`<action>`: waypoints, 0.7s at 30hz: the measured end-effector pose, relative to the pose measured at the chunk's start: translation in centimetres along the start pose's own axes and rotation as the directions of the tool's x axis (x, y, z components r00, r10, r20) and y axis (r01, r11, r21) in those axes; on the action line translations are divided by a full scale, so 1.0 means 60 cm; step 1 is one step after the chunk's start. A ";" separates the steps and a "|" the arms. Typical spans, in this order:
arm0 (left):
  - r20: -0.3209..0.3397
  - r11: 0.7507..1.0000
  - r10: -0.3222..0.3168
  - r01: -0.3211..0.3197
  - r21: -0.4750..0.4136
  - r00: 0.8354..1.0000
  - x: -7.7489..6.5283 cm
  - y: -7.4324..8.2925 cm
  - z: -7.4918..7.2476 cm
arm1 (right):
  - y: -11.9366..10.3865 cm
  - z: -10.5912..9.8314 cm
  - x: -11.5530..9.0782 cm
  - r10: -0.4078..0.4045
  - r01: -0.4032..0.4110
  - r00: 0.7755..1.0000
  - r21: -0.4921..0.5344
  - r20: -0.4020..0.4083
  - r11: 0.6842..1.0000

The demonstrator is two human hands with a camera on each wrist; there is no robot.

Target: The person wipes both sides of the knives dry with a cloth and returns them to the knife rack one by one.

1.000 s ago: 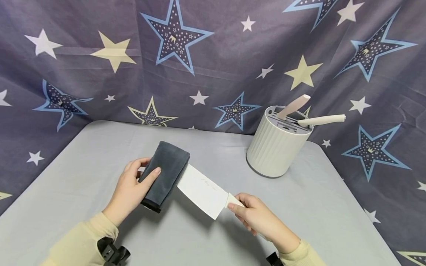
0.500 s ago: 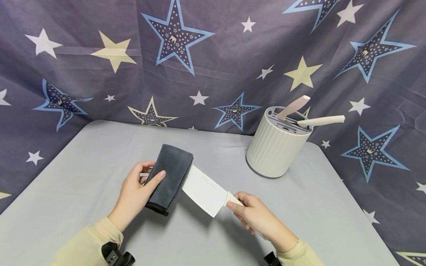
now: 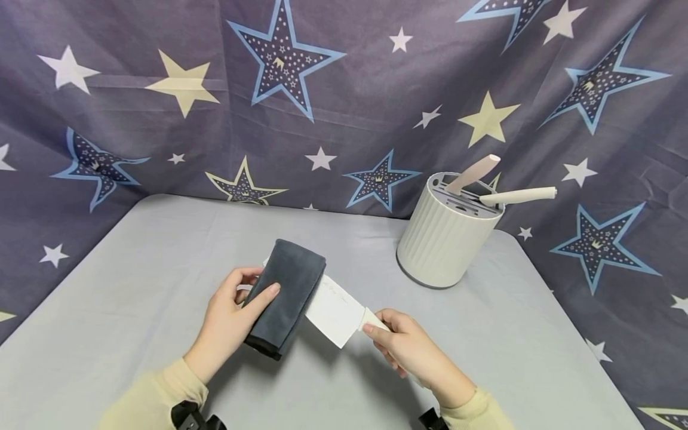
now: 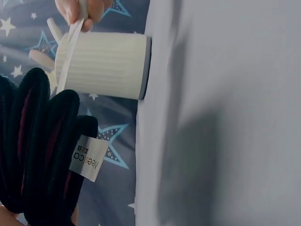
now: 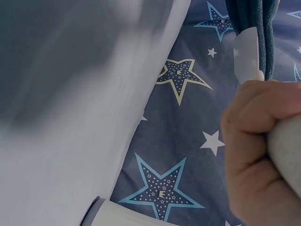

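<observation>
My left hand (image 3: 228,310) grips a folded dark grey cloth (image 3: 290,292), thumb on top and fingers beneath. The cloth wraps over the blade of a white cleaver (image 3: 334,312), hiding much of it; a sliver of blade peeks out at the cloth's far left edge. By its white handle the cleaver is held in my right hand (image 3: 411,349). Both are raised above the table, with shadows below. In the left wrist view the cloth (image 4: 42,150) shows several folds and a white label (image 4: 89,157), and the blade (image 4: 70,59) appears edge-on.
A cream ribbed knife block (image 3: 446,239) stands at the back right of the grey-covered table (image 3: 177,239). Two knife handles jut from its top, one pinkish (image 3: 473,173) and one cream (image 3: 518,195). A star-patterned curtain (image 3: 349,107) hangs behind and along the sides.
My left hand and the cloth have slid right and slightly nearer along the blade toward the handle, leaving less blade showing on that side. The right hand has shifted only slightly left.
</observation>
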State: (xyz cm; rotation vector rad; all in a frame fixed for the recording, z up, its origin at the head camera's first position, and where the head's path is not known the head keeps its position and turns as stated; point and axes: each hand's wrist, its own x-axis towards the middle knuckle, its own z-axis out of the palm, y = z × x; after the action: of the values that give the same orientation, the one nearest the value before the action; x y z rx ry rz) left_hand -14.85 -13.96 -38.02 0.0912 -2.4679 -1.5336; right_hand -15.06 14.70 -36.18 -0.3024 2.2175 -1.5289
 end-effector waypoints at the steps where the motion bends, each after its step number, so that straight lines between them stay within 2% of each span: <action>1: 0.003 1.000 -0.002 0.002 -0.001 1.000 -0.002 0.001 0.002 | 0.000 0.000 0.000 0.001 -0.001 1.000 0.004 0.000 1.000; 11: 0.035 0.997 -0.006 0.008 -0.078 0.999 -0.023 0.014 0.025 | 0.004 0.003 0.002 -0.016 0.016 1.000 0.042 -0.007 0.999; 21: 0.037 0.994 -0.001 0.005 -0.109 0.999 -0.035 0.025 0.047 | -0.002 0.005 0.005 -0.023 0.024 1.000 0.060 -0.018 0.998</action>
State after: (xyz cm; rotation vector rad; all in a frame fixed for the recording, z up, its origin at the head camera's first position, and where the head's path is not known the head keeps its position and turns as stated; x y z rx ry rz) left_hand -13.35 -10.47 -38.24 0.0482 -2.4070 -1.6828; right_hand -15.18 14.30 -36.24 -0.2985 2.1840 -1.6125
